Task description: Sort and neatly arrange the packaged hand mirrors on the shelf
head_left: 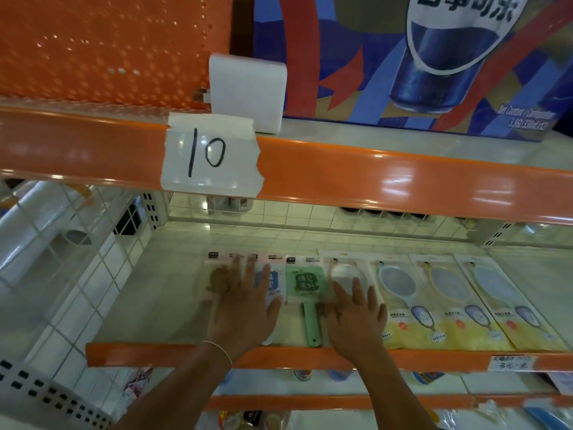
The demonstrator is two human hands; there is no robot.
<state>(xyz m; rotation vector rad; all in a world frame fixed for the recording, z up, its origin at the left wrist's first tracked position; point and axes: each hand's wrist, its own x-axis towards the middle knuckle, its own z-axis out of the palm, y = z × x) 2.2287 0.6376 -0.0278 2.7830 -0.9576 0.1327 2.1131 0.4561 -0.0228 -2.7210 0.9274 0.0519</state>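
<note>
Packaged hand mirrors lie flat in a row on the white middle shelf point(173, 299). My left hand point(245, 308) rests flat, fingers spread, on the leftmost packs, partly covering a brown mirror pack point(214, 279) and a blue one point(274, 285). Between my hands lies a green square mirror point(305, 283) with its handle pointing toward me. My right hand point(356, 318) lies flat with fingers apart on a white round mirror pack point(344, 271). To the right, three yellow-backed oval mirror packs point(400, 305) point(455, 305) point(508, 305) sit side by side, slightly slanted.
An orange shelf rail with a taped "10" label point(210, 153) overhangs just above. A white box point(248, 91) and a blue drink carton point(434, 63) stand on the upper shelf. A white wire grid point(77, 259) walls the left side. A price tag point(511, 363) hangs on the front rail.
</note>
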